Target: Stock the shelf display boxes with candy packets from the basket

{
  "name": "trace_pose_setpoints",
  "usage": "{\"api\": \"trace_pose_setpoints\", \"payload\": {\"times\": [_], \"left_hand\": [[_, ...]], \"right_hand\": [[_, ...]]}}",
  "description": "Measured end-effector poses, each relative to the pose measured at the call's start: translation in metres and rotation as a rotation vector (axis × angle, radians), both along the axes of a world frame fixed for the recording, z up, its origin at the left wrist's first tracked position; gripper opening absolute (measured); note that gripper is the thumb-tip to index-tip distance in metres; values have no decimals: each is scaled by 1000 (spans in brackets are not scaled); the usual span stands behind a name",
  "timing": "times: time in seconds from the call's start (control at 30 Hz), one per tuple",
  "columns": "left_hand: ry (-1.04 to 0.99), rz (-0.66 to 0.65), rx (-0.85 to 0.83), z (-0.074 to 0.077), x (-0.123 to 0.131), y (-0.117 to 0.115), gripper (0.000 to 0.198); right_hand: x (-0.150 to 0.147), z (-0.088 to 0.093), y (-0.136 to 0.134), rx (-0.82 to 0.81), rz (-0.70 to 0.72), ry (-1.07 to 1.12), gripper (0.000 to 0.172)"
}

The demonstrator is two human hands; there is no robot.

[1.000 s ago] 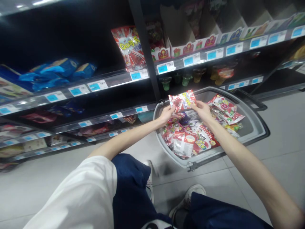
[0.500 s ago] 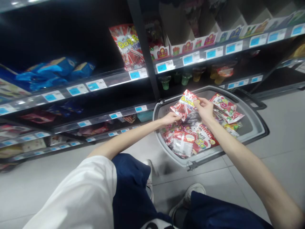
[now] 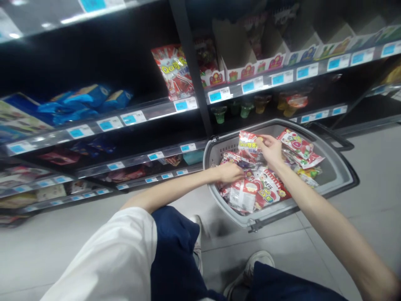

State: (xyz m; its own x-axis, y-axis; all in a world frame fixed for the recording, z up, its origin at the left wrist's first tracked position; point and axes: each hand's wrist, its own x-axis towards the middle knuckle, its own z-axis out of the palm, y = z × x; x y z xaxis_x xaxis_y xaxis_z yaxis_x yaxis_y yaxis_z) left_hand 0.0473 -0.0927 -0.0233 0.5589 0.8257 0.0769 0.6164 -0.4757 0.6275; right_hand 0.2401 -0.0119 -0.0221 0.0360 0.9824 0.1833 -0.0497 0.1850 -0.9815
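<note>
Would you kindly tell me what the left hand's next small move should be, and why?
Perhaps the left hand should lift one of the packets beside it: it is down among them in the basket, though any grip is hidden, while the right hand alone pinches a red packet.

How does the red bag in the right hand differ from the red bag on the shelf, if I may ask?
Support: the held bag is pinched at one side by the right hand, while the shelf bag stands on the shelf, untouched.
Place: the held bag is over the basket; the shelf bag is outside it.
Apparent size: the held bag looks smaller than the shelf bag.
Both are red with yellow lettering.
</note>
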Motion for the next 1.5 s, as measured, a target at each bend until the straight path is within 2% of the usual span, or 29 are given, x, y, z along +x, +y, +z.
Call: {"api": "trace_pose_setpoints", "payload": {"times": [0.03, 0.1, 0.17, 0.23, 0.33, 0.43, 0.57, 0.67, 0.73, 0.8, 0.9, 1.07, 1.27, 1.4, 1.5], "left_hand": [[47, -48, 34, 7, 0, -2, 5], [159, -138, 122, 23, -1, -2, 24], [289, -152, 324, 39, -3, 0, 44], [313, -38, 496, 51, -6, 2, 50], [224, 158, 580, 57, -11, 6, 57], [117, 231, 464, 53, -17, 11, 75], [-102, 213, 90, 38, -24, 19, 106], [-391, 388, -179, 23, -24, 20, 123], [-550, 408, -349, 14, -22, 21, 115], [-586, 324, -421, 8, -20, 23, 94], [-499, 263, -343, 10, -21, 27, 72], [-440, 325, -218, 25, -28, 33, 72], [-604, 306, -252, 54, -55, 42, 67], [-771, 331, -236, 87, -82, 38, 73], [-898, 410, -174, 114, -105, 20, 73]], "right_hand": [[1, 0, 0, 2, -4, -10, 45], [4, 1, 1, 13, -1, -29, 47], [5, 1, 2, 49, 42, -86, 47], [4, 2, 1, 94, 123, -162, 44], [-2, 4, -3, 102, 239, -181, 45], [-6, 9, -8, 75, 291, -174, 44], [-4, 16, -12, -23, 333, -164, 39], [-3, 18, -13, -124, 346, -83, 36], [-3, 19, -13, -161, 330, -25, 34], [-3, 20, -13, -176, 302, 1, 33], [-4, 21, -14, -183, 249, 6, 32], [-6, 16, -11, -155, 185, -3, 27], [-2, 7, 0, -249, 200, 34, 21], [1, 7, -2, -301, 235, 18, 24], [0, 9, -4, -334, 256, 5, 22]]}}
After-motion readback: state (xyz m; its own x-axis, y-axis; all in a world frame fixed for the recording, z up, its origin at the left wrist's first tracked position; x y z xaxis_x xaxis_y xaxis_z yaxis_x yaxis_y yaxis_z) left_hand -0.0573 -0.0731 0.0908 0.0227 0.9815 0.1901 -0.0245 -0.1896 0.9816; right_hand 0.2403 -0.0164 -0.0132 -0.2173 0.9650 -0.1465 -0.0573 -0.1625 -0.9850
